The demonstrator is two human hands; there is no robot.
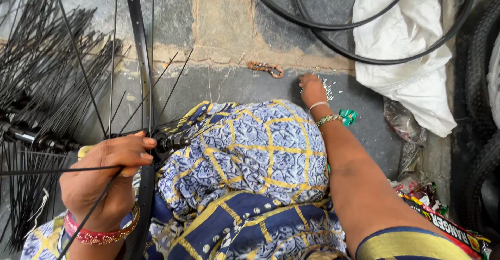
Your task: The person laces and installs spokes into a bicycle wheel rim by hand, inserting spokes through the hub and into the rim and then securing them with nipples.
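My left hand (107, 179) is closed around thin black spokes next to a black wheel hub (167, 143). A black rim (140, 57) runs up from my lap across the hub. My right hand (312, 88) reaches out to the stone floor, its fingers down on a small heap of tiny silver spoke nipples (328, 88); whether it grips any is hidden. My knee, in blue and yellow patterned cloth (260, 150), lies between the two hands.
Bundles of loose black spokes (41, 77) fan out on the left. A rusty chain piece (265, 69) lies on the floor ahead. Two bare black rims (364, 57) overlap a white sack (406, 57) at the upper right. Tyres (482, 83) and wrappers (442, 221) line the right edge.
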